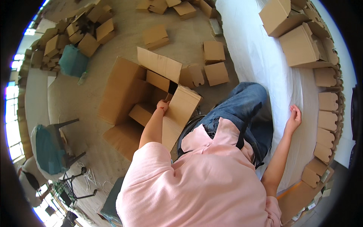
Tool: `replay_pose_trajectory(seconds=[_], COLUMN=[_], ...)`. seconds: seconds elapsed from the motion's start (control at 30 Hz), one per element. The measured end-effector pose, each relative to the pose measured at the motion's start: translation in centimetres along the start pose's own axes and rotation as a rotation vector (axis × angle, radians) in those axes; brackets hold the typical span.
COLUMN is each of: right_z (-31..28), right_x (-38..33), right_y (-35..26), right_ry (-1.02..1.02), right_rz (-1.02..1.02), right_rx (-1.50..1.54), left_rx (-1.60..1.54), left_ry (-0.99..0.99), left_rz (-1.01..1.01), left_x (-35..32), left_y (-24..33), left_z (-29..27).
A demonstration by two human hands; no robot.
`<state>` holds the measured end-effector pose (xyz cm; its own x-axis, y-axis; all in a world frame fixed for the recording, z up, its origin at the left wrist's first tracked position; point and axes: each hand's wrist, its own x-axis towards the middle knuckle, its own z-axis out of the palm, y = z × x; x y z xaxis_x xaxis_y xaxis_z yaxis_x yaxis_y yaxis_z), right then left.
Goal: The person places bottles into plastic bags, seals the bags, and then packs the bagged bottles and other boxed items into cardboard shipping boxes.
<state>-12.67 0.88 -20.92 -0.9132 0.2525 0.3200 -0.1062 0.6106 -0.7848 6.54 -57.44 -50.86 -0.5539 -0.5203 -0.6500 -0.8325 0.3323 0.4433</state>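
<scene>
A large cardboard carton (pixel 123 89) stands on the floor to my left with its flaps spread. Small cardboard boxes, one of them a folded box (pixel 158 80) by the far wall and another box (pixel 140 114) nearer me, lie inside it. My left hand (pixel 163 105) reaches into the carton beside its right flap (pixel 183 106). Its fingers are closed, with a brown cardboard edge at the fingertips; what that edge belongs to is hidden. Over the white-covered table (pixel 281 90), my right hand (pixel 293 119) hangs with loosely curled fingers and holds nothing visible.
Folded boxes (pixel 302 45) line the table's right side. More boxes (pixel 216 73) lie on the floor beyond the carton, and a heap of boxes (pixel 89 43) is piled at the far left. A chair with a teal seat (pixel 49 149) and loose cords (pixel 89 179) are at left.
</scene>
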Motion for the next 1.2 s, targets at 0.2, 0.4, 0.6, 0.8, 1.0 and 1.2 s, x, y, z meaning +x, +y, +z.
replay_pose_trajectory(seconds=[0.2, 0.4, 0.6, 0.8, 1.0, 1.2], right_z=[-0.4, -0.1, -1.2, -0.7, -0.5, 0.7], right_x=[-1.7, -2.0, -3.6, -4.8, -4.4, -4.4], right_y=[-1.5, -4.6, -5.4, -4.9, -3.9, -5.8], right_ry=[-0.006, -0.064, -0.08, -0.013, 0.086, 0.201], right_rz=[0.041, 0.212, 0.055, 0.002, -0.034, -0.093], right_rx=[-0.061, 0.053, -0.211, -0.308, -0.248, -0.156], left_rx=[-0.761, -0.528, -0.58, 0.105, -0.247, -0.428], left_ry=[-0.297, -0.245, -0.05, -0.088, 0.377, 0.711], left_rz=[-0.261, -0.1, -0.254, -0.304, -0.138, 0.046], left_x=[2.7, 12.5, 16.9, 14.6, 3.1, -1.7], left_y=[5.9, -1.4, -2.8, -0.6, 5.7, 1.9], left_z=[2.9, 8.6, 10.9, 9.3, 0.8, -6.8])
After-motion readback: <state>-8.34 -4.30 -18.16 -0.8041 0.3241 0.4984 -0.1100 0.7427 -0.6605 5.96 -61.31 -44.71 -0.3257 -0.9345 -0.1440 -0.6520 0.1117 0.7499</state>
